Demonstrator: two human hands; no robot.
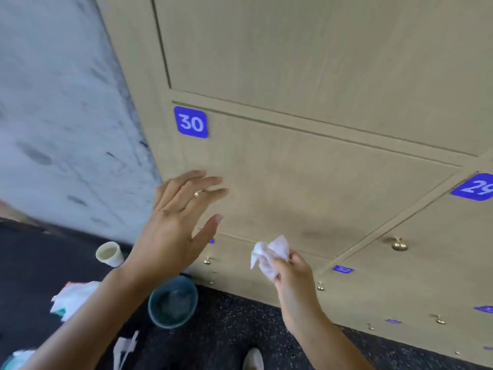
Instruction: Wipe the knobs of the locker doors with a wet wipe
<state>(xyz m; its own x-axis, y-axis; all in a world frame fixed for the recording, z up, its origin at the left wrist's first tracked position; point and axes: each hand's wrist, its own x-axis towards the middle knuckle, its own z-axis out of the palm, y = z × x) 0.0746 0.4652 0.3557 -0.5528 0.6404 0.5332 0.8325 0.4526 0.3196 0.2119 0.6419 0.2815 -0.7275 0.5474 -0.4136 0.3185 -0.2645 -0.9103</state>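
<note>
Light wooden locker doors fill the view, marked with blue number tags such as 30 (191, 122) and 29 (476, 187). My left hand (178, 222) is spread flat and empty near the lower left corner of door 30 (306, 182); contact with the door is unclear. My right hand (290, 276) grips a crumpled white wet wipe (269, 253) just in front of the lower edge of door 30. A brass knob (399, 244) shows on door 29, to the right of the wipe. Smaller brass knobs (207, 260) sit on lower doors. Door 30's own knob is not visible.
On the dark speckled floor stand a teal bucket (173, 303) and a pale paper cup (110, 254). White wipes or packaging (72, 297) lie to the left. A grey concrete wall (53, 116) borders the lockers on the left. A shoe tip (253, 359) shows below.
</note>
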